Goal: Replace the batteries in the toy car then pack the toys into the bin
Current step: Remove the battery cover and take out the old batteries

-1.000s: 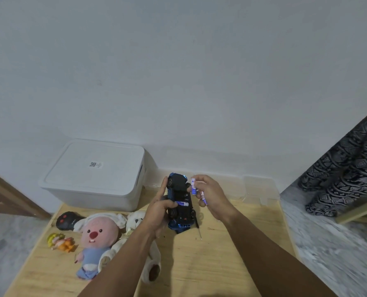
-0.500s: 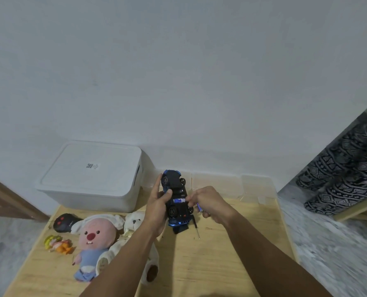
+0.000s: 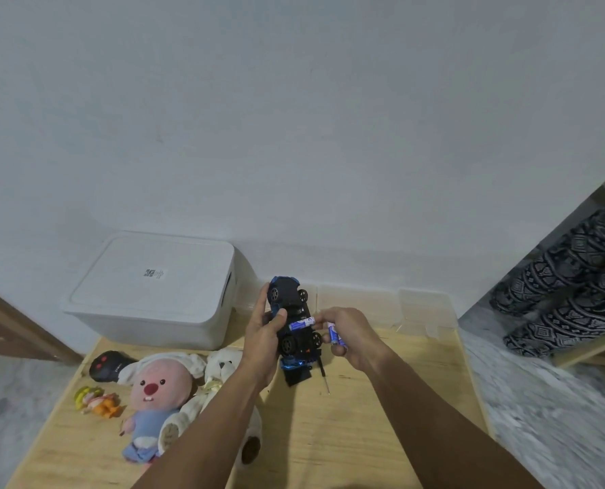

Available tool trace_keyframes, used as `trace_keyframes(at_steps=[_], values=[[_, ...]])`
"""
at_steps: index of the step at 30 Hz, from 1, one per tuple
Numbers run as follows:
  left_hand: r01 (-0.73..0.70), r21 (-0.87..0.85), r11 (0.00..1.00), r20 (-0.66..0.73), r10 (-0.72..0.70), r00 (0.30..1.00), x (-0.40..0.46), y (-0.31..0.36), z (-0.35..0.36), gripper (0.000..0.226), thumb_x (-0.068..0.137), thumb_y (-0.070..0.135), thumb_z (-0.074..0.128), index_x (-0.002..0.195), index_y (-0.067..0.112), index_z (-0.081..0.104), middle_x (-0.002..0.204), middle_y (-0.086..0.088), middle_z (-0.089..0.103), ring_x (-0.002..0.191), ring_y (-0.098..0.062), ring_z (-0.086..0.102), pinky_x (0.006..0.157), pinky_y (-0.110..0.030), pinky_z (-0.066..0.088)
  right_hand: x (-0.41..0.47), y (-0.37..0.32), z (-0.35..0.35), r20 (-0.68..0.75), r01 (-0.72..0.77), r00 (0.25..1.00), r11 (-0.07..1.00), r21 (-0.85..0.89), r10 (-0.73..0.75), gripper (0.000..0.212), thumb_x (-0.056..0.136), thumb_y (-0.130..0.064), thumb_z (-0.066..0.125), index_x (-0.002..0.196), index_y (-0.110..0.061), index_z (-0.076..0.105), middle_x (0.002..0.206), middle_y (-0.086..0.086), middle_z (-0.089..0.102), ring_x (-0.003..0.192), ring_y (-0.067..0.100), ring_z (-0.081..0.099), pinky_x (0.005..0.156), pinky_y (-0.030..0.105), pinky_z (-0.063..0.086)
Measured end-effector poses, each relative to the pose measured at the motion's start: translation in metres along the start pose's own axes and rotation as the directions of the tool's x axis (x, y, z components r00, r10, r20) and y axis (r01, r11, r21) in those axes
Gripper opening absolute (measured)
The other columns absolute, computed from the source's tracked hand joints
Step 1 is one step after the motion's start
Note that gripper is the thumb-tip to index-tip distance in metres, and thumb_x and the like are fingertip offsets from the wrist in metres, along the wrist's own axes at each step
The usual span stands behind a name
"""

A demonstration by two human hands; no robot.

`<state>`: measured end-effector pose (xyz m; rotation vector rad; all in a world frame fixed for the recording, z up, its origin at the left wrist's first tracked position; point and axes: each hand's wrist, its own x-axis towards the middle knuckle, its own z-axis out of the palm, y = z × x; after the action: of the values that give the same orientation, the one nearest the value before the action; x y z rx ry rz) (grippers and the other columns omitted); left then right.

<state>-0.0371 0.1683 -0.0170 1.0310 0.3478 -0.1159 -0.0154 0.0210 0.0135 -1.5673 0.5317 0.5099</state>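
Note:
A dark blue toy car [image 3: 290,301] is held belly-up above the wooden table [image 3: 364,418], gripped by my left hand [image 3: 264,342] along its left side. A blue battery [image 3: 301,324] lies across the car's open underside, and the fingertips of my right hand [image 3: 352,333] touch its end. That same hand also holds a second blue battery [image 3: 336,333] against the palm. The white bin [image 3: 152,291] stands with its lid on at the back left.
A small screwdriver [image 3: 324,374] and a black cover piece [image 3: 295,375] lie under the car. A pink plush [image 3: 159,393], a white bear [image 3: 219,368], a black remote [image 3: 106,365] and a small orange figure [image 3: 98,400] lie at the left. Clear plastic trays [image 3: 421,308] line the wall. A person's patterned trousers [image 3: 576,277] are at the right.
My right hand came down from the car's front to its middle, where a battery now lies across the underside. A second battery shows in that hand. The car tilted slightly.

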Motion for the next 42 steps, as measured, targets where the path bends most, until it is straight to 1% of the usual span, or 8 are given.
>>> trace_keyframes(at_steps=[5,11,15,23,28,34,38,42], values=[[0.03,0.012,0.999,-0.005,-0.03,1.0,-0.003,-0.003,0.003,0.058,0.097,0.003,0.05,0.142,0.038,0.043,0.114,-0.004,0.071,0.101,-0.03,0.069,0.081,-0.044,0.056,-0.002,0.01,0.001,-0.062,0.111,0.991,0.993,-0.048,-0.114,0.013,0.081,-0.019,0.072,0.088,-0.008,0.068,0.08,0.004,0.062,0.062,0.012,0.046,0.043,0.022,0.03],[0.142,0.048,0.989,0.005,-0.143,0.99,-0.007,-0.004,0.003,0.05,0.095,0.012,0.056,0.141,0.029,0.046,0.125,-0.01,0.065,0.11,-0.028,0.064,0.081,-0.047,0.055,-0.01,0.013,-0.007,-0.068,0.1,0.994,0.964,0.247,-0.086,0.015,0.084,-0.009,0.069,0.097,-0.005,0.064,0.076,0.003,0.057,0.052,0.007,0.04,0.039,0.02,0.026],[0.289,-0.082,0.954,0.098,-0.281,0.955,-0.018,-0.003,0.005,0.035,0.097,0.024,0.049,0.128,0.01,0.058,0.122,-0.021,0.065,0.113,-0.038,0.061,0.078,-0.047,0.056,-0.019,0.015,-0.023,0.036,-0.037,0.999,0.822,0.569,0.02,0.014,0.087,-0.011,0.064,0.098,-0.003,0.063,0.072,0.004,0.056,0.05,0.009,0.042,0.039,0.019,0.029],[0.369,-0.072,0.927,0.182,-0.352,0.918,-0.032,-0.014,0.01,0.049,0.088,0.036,0.057,0.133,0.016,0.056,0.127,-0.018,0.063,0.115,-0.039,0.06,0.095,-0.06,0.047,-0.039,0.026,-0.049,0.108,-0.125,0.992,0.546,0.828,0.064,0.022,0.093,-0.007,0.045,0.109,-0.003,0.059,0.077,0.012,0.057,0.062,0.018,0.054,0.042,0.024,0.048],[0.313,-0.024,0.95,0.154,-0.306,0.94,-0.047,-0.024,0.012,0.037,0.093,0.019,0.055,0.13,0.014,0.053,0.115,-0.018,0.064,0.1,-0.035,0.06,0.094,-0.058,0.046,-0.045,0.03,-0.07,0.081,-0.128,0.991,0.602,0.788,0.104,0.022,0.093,-0.004,0.049,0.112,0.0,0.06,0.083,0.014,0.057,0.064,0.019,0.056,0.042,0.022,0.049],[0.188,0.368,0.911,-0.058,-0.179,0.982,-0.075,-0.046,0.014,0.054,0.077,-0.001,0.073,0.12,0.026,0.057,0.113,-0.014,0.067,0.087,-0.032,0.067,0.074,-0.043,0.058,-0.036,0.039,-0.092,0.062,-0.151,0.986,0.68,0.717,0.153,0.022,0.094,0.0,0.05,0.113,-0.001,0.061,0.097,0.016,0.057,0.067,0.017,0.057,0.043,0.021,0.047],[0.099,0.707,0.7,-0.089,-0.051,0.995,-0.086,-0.078,0.01,0.076,0.048,0.03,0.086,0.118,0.028,0.056,0.11,-0.002,0.068,0.093,-0.022,0.068,0.083,-0.045,0.057,-0.036,0.051,-0.107,0.052,-0.181,0.98,0.746,0.64,0.192,0.021,0.094,-0.001,0.05,0.112,-0.002,0.061,0.097,0.015,0.06,0.067,0.014,0.057,0.042,0.021,0.045],[0.219,0.968,0.118,-0.23,0.083,0.97,-0.097,-0.105,0.011,0.07,0.05,0.052,0.077,0.107,0.015,0.058,0.102,-0.007,0.059,0.096,-0.024,0.058,0.081,-0.037,0.054,-0.033,0.066,-0.12,0.047,-0.212,0.971,0.759,0.615,0.233,0.02,0.093,0.0,0.05,0.109,-0.003,0.062,0.09,0.013,0.06,0.063,0.014,0.056,0.043,0.02,0.044]])
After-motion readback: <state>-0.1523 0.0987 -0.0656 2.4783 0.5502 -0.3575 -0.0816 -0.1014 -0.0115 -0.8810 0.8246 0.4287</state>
